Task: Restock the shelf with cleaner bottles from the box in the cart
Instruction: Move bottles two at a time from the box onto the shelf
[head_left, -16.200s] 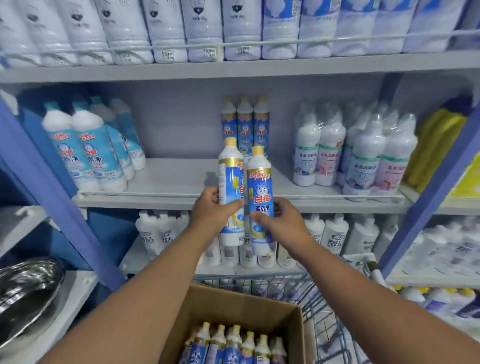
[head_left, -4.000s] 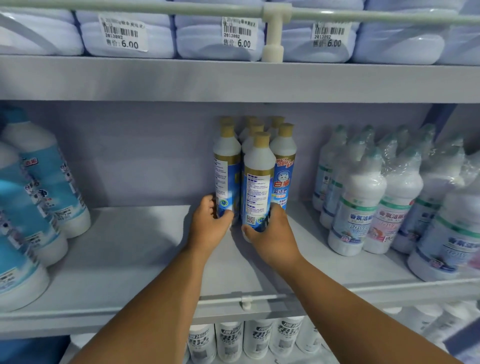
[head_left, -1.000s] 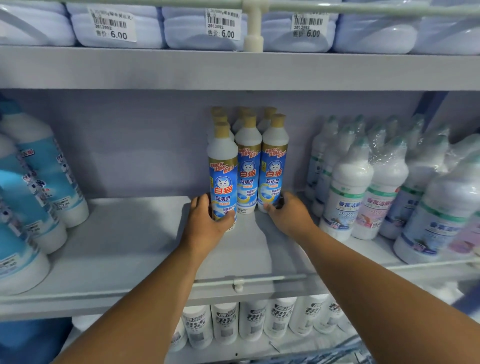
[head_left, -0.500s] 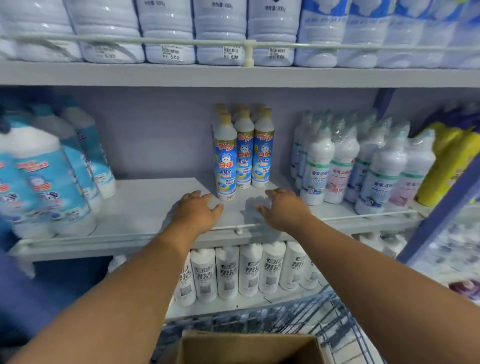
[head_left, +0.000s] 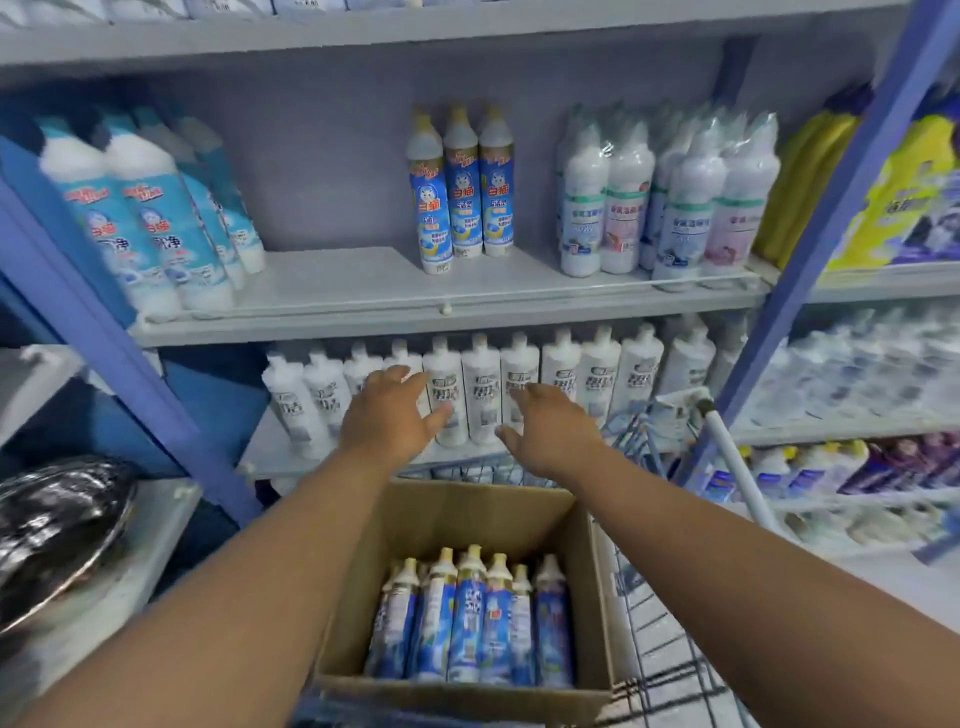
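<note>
Cleaner bottles (head_left: 457, 187) stand upright in a tight group mid-shelf, caps up, between our pale-blue bottles (head_left: 150, 223) at left and shrink-wrapped white ones (head_left: 660, 202) at right. More cleaner bottles (head_left: 470, 618) stand upright in the cardboard box (head_left: 587, 587) in the wire cart (head_left: 670, 649). Our left hand (head_left: 387, 415) and right hand (head_left: 550, 428) hover empty, fingers spread, above the box and before the lower shelf's white bottles (head_left: 483, 389), touching nothing.
</note>
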